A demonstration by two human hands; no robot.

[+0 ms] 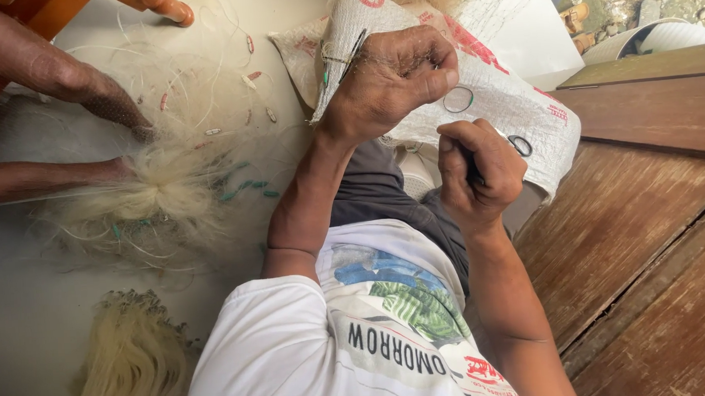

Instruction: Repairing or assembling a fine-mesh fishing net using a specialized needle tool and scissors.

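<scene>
The left hand (pixel 394 79) is raised with its fingers curled shut on a bunch of fine, pale fishing net (pixel 337 62), where a thin dark needle-like tool also shows; the mesh is so thin that its edges are hard to trace. Just below, the right hand (pixel 476 175) is closed in a fist around a small dark object, mostly hidden by the fingers, so its kind cannot be told. Both hands are held over a white woven sack (pixel 516 101) lying across the lap. On the pale floor to the left lies a heap of net (pixel 159 192) with small green floats, and another person's hand (pixel 114 106) touches it; that person is cut off by the frame
</scene>
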